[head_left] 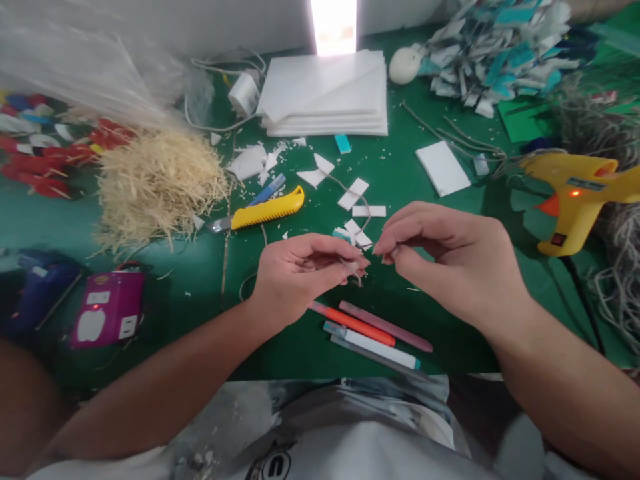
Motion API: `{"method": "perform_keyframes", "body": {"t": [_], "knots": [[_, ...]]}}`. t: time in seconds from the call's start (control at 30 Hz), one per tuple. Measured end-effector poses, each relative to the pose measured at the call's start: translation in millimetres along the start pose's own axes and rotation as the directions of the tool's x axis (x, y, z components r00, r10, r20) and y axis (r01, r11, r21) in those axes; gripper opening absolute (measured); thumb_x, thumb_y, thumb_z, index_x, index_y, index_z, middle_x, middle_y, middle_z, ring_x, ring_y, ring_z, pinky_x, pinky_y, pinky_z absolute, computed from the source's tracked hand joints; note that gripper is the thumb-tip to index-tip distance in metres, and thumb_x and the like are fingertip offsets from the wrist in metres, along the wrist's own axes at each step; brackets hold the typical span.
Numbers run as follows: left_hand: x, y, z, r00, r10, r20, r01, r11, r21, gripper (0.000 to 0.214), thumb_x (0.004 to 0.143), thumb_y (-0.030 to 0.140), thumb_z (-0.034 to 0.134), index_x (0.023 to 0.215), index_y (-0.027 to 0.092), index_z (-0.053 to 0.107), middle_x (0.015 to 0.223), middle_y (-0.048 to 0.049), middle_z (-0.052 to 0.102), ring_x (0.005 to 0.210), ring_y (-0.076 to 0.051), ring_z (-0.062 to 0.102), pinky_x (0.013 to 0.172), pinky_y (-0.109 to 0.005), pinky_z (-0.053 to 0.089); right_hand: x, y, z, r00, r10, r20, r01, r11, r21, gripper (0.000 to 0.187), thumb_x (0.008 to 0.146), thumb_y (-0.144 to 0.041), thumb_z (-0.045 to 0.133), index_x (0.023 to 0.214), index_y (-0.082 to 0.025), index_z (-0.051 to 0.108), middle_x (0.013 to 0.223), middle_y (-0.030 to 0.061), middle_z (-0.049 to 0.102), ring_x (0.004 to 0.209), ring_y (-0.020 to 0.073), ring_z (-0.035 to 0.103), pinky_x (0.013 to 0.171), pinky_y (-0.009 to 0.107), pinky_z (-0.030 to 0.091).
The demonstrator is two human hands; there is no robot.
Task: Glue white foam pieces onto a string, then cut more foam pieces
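Note:
My left hand [305,270] is closed in a pinch around a thin grey string [357,274], whose short end hangs below the fingertips. Just to its right, my right hand [445,250] has thumb and forefinger pressed together; whatever lies between them is too small to make out. The two sets of fingertips are close but apart. Behind them a length of grey string [367,207] curves among small white foam strips [369,211] and a cut white piece [316,172]. Several markers [375,333] lie side by side below the hands.
A yellow utility knife [267,209] with its blade out lies left of centre, near a straw pile [160,187]. At right stands a yellow glue gun [575,193] with a lit light. White foam sheets [325,93] are stacked under a bright lamp [334,27]. A purple power adapter [107,309] sits left.

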State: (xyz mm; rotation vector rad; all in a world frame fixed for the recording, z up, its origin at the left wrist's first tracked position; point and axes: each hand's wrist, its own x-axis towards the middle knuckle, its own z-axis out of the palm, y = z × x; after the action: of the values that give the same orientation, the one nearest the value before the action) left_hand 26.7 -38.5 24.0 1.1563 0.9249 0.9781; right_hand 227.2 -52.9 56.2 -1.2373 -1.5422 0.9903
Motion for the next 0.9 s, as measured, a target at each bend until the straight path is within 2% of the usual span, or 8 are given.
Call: {"method": "perform_keyframes", "body": {"t": [0.2, 0.3, 0.4, 0.47, 0.6, 0.73, 0.9], "knots": [[0, -6, -4.5, 0.998, 0.036, -0.058, -0.033, 0.998, 0.061, 0.006, 0.079, 0.021, 0.086, 0.076, 0.025, 0.082, 0.068, 0.0005, 0.078, 0.055, -0.012, 0.071, 0.05, -0.021, 0.06, 1, -2, -2, 0.994, -0.03, 0.104, 0.033, 0.999, -0.029, 0.022, 0.076, -0.005, 0.061, 0.071, -0.023, 0.073, 0.075, -0.0007, 0.074, 0.065, 0.0115, 0.068, 0.057, 0.023, 0.056], [1, -7, -6.7, 0.998, 0.034, -0.056, -0.031, 0.998, 0.05, 0.006, 0.084, 0.027, 0.084, 0.079, 0.024, 0.082, 0.069, 0.0002, 0.078, 0.055, -0.012, 0.07, 0.05, -0.021, 0.059, 1, 0, -3, 0.985, -0.081, 0.149, 0.099, 0.988, -0.116, 0.011, 0.084, -0.02, 0.074, 0.073, -0.021, 0.074, 0.075, 0.0018, 0.074, 0.065, 0.0132, 0.068, 0.059, 0.025, 0.057], [2, -8, -7.0, 0.998, 0.029, -0.057, -0.028, 0.999, 0.019, 0.008, 0.085, 0.029, 0.084, 0.079, 0.024, 0.081, 0.069, 0.0001, 0.078, 0.053, -0.012, 0.069, 0.049, -0.021, 0.058, 0, 5, -1, 0.977, -0.132, 0.167, 0.172, 0.952, -0.253, 0.02, 0.079, -0.034, 0.089, 0.077, -0.019, 0.077, 0.078, 0.0032, 0.075, 0.064, 0.0132, 0.067, 0.06, 0.026, 0.057], [1, -7, -6.4, 0.998, 0.017, -0.06, -0.016, 1.0, 0.013, 0.01, 0.085, 0.03, 0.084, 0.079, 0.023, 0.08, 0.069, -0.0003, 0.078, 0.052, -0.011, 0.068, 0.048, -0.02, 0.056, -1, 8, 2, 0.97, -0.171, 0.175, 0.221, 0.919, -0.327, 0.022, 0.077, -0.034, 0.091, 0.08, -0.016, 0.078, 0.08, 0.0042, 0.076, 0.065, 0.0137, 0.068, 0.06, 0.026, 0.057], [1, -7, -5.6, 0.998, 0.018, -0.059, -0.018, 1.0, 0.003, 0.016, 0.084, 0.034, 0.085, 0.079, 0.02, 0.08, 0.069, -0.0016, 0.078, 0.053, -0.011, 0.068, 0.049, -0.021, 0.056, -3, 13, 7, 0.958, -0.223, 0.181, 0.28, 0.865, -0.416, 0.014, 0.08, -0.025, 0.087, 0.082, -0.014, 0.078, 0.084, 0.0054, 0.076, 0.068, 0.0141, 0.07, 0.061, 0.025, 0.057], [2, -6, -5.4, 0.999, 0.015, -0.049, -0.017, 0.999, -0.034, 0.017, 0.083, 0.035, 0.086, 0.078, 0.02, 0.079, 0.069, -0.0015, 0.078, 0.052, -0.01, 0.067, 0.049, -0.02, 0.056, -3, 15, 7, 0.951, -0.245, 0.186, 0.305, 0.833, -0.462, 0.006, 0.081, -0.017, 0.082, 0.083, -0.014, 0.078, 0.085, 0.0054, 0.076, 0.069, 0.014, 0.071, 0.062, 0.025, 0.057], [2, -5, -4.3, 0.999, 0.028, -0.02, -0.029, 0.996, -0.08, 0.014, 0.082, 0.031, 0.088, 0.077, 0.021, 0.08, 0.067, -0.0009, 0.077, 0.05, -0.01, 0.066, 0.047, -0.019, 0.056, -3, 20, 7, 0.945, -0.281, 0.167, 0.326, 0.805, -0.496, 0.004, 0.084, -0.016, 0.08, 0.086, -0.015, 0.077, 0.088, 0.0052, 0.075, 0.07, 0.0142, 0.071, 0.063, 0.025, 0.058]]}}
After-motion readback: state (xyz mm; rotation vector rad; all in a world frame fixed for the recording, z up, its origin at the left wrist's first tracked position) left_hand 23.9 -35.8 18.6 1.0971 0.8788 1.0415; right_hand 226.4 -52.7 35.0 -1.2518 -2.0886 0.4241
